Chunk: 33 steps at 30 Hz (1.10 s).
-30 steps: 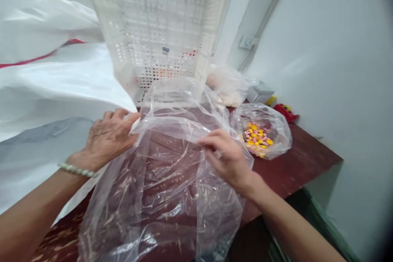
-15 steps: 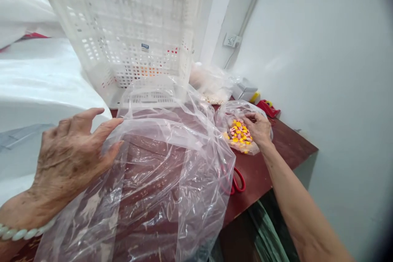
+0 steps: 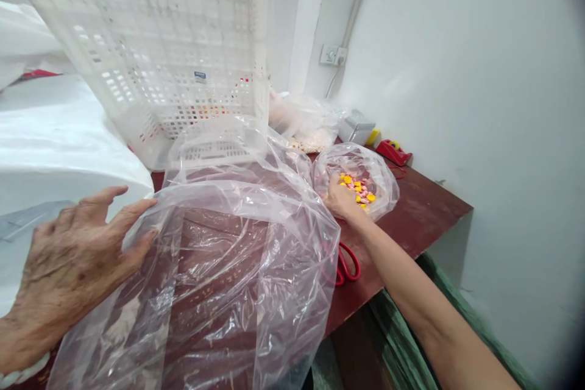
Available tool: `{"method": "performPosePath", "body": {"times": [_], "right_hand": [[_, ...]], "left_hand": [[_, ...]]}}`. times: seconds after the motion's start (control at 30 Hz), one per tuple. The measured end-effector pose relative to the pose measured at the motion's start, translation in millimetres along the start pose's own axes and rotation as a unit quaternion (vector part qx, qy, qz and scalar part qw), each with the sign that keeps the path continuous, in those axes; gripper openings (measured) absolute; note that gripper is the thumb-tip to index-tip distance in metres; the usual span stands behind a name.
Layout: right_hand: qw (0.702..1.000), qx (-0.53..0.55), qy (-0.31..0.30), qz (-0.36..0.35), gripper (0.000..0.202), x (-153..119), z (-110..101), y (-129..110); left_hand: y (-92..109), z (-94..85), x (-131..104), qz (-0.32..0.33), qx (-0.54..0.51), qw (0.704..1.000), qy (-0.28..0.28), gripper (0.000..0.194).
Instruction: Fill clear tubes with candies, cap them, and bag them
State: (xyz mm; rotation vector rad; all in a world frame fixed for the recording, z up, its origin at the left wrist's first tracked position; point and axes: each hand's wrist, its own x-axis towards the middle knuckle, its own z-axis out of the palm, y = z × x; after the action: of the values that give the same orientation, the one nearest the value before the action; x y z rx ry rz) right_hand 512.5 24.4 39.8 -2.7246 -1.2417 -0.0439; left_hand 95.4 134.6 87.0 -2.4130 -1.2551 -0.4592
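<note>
A large clear plastic bag [image 3: 214, 256] spreads across the dark red table, its mouth gaping. At its left rim is my left hand [image 3: 82, 250], with fingers spread and thumb and forefinger apart. The forefinger tip touches the plastic. Farther off on the right, my right hand [image 3: 342, 198] reaches into a smaller clear bag [image 3: 388, 186]. Yellow and pink wrapped candies [image 3: 359, 186] lie in that bag, beside the hand. The right fingers are mostly hidden, so a hold on anything cannot be made out.
Red-handled scissors [image 3: 350, 263] lie near the table's [image 3: 425, 207] front edge, partly under the large bag. A tall white plastic crate [image 3: 183, 30] stands behind. Farther back are another filled bag [image 3: 308, 125], a grey box [image 3: 358, 127] and a red tape dispenser [image 3: 393, 151]. White sacking [image 3: 59, 128] fills the left.
My right hand has gone from the right side of the candies to their left, inside the small bag. My left hand has shifted left and lower, and the large bag's rim has followed. The view has turned slightly.
</note>
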Motion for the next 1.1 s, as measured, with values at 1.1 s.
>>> {"method": "performPosePath", "body": {"times": [1.1], "right_hand": [[0.965, 0.123, 0.206, 0.110, 0.037, 50, -39, 73]], "left_hand": [[-18, 14.8, 11, -0.005, 0.056, 0.998, -0.027, 0.053]]}}
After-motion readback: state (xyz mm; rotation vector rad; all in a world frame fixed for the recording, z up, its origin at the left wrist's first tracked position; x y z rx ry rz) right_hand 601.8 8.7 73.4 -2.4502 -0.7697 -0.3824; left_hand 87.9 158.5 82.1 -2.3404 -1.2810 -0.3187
